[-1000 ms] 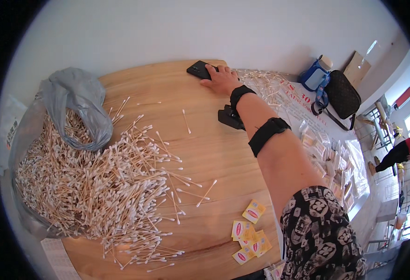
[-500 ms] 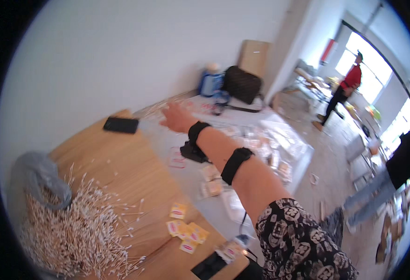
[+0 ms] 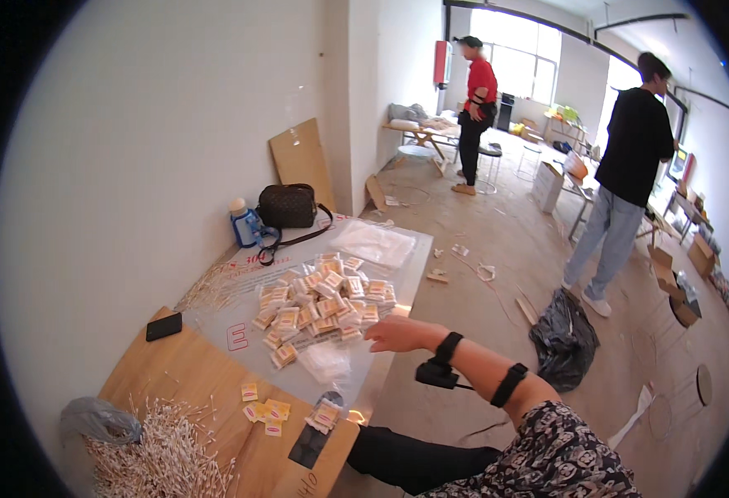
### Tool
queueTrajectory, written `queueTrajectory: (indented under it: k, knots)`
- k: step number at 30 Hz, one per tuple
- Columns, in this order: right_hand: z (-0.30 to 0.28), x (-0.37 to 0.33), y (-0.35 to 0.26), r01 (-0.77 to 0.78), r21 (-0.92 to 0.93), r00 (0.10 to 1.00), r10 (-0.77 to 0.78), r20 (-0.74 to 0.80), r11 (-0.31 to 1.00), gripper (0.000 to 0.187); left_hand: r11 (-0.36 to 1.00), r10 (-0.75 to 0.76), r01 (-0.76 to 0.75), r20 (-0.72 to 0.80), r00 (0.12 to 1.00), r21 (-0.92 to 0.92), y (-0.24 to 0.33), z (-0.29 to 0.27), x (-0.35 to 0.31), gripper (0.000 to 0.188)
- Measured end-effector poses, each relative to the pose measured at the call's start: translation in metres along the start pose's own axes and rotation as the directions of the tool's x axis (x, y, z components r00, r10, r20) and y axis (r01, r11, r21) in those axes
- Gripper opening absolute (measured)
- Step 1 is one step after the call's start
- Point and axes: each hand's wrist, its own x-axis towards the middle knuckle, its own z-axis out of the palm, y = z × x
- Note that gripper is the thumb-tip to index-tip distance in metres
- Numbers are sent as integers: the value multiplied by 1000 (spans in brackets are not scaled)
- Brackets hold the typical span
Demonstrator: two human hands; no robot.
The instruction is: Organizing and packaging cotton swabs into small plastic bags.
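My right hand (image 3: 404, 334) reaches in from the lower right, over the right edge of the grey-white table sheet. Its fingers are loosely stretched and slightly apart, with nothing visible in them. Just beyond the fingertips lies a heap of small clear cotton swab packets (image 3: 324, 300) with yellow labels. Black straps (image 3: 509, 384) circle my forearm, and a small black device (image 3: 436, 375) sits at the wrist. My left hand is out of view. Loose cotton swabs (image 3: 161, 448) form a big pile at the lower left. Several yellow cards (image 3: 273, 411) lie on the wooden board (image 3: 207, 373).
Beside the wall stand a blue bottle (image 3: 246, 224) and a dark shoulder bag (image 3: 288, 206). A phone (image 3: 163, 327) lies on the board's far corner. Clear empty bags (image 3: 373, 242) rest behind the heap. On the floor is a black plastic bag (image 3: 563, 340). Two people stand further off.
My right hand has drawn back from near the wall to the table's right edge. The view has turned right, bringing the packet heap and both people more fully into sight.
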Motion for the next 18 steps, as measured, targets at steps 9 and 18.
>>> queueTrajectory:
  k: [9,18]
  knots:
    - [24,-76,32,-206,847,726,656,-204,490,25,983,-89,104,101,991,-153,-1,10,19,28]
    - [155,-76,8,-220,970,706,704,85,104,21,961,-136,169,160,978,-218,27,13,37,22]
